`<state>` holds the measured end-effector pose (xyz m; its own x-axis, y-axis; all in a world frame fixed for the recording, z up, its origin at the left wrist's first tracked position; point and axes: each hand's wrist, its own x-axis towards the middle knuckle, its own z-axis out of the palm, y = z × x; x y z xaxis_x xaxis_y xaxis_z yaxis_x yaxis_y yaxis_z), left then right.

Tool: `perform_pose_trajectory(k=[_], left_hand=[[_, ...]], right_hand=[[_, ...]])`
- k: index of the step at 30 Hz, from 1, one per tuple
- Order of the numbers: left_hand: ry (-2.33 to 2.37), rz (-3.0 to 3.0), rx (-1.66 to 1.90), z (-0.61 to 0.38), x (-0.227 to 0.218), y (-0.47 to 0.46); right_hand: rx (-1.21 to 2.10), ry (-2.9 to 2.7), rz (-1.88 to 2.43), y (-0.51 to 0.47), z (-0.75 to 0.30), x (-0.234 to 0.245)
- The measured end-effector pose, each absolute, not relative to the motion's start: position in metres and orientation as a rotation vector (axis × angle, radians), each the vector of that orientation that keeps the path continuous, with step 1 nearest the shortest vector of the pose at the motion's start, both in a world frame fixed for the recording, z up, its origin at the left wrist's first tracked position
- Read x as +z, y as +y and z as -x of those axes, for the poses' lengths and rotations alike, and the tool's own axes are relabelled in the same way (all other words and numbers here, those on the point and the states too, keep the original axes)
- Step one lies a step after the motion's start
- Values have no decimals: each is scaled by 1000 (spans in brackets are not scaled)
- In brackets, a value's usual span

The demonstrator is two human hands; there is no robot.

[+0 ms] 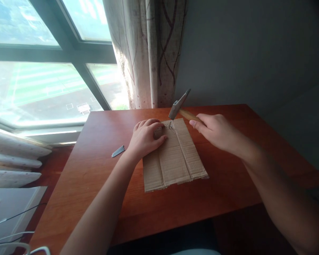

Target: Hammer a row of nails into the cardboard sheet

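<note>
A flat piece of brown cardboard [175, 159] lies on the reddish wooden table [228, 184]. My left hand [145, 137] rests on the cardboard's far left corner, fingers curled and pressed down beside a nail [170, 124] that stands in the cardboard's far edge. Whether they hold anything is hidden. My right hand [215, 131] is closed round the wooden handle of a hammer [179, 104]. The hammer's metal head sits just above the nail, touching or nearly touching it.
A small bundle of loose nails [118, 151] lies on the table left of my left hand. A patterned curtain [151, 53] hangs behind the table's far edge beside a large window [42, 71]. White objects and cables sit at the lower left.
</note>
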<state>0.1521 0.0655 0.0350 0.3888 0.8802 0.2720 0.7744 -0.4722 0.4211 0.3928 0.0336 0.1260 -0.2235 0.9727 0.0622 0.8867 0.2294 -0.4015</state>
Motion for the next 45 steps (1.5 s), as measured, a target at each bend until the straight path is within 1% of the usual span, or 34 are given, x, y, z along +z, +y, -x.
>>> perform_pose_trajectory(k=[5,9,15,23,37,42,45], left_hand=[[1467,-2398,723,-152,33,65],[1454,-2383,740,-153,33,65],[1443,-2380,743,-152,33,65],[1442,-2369,744,-152,32,65],[1444,-2361,745,-152,30,65],[1437,-2366,742,-151,31,66],[1439,-2363,745,-152,31,65]], right_hand=[[393,-2206,1728,33,-387,130],[468,-2229,1802,35,-383,125],[463,-2230,1768,34,-383,120],[535,-2227,1757,36,-384,112],[485,-2221,1775,38,-385,107],[538,-2243,1769,38,-384,103],[510,-2216,1751,39,-387,102]])
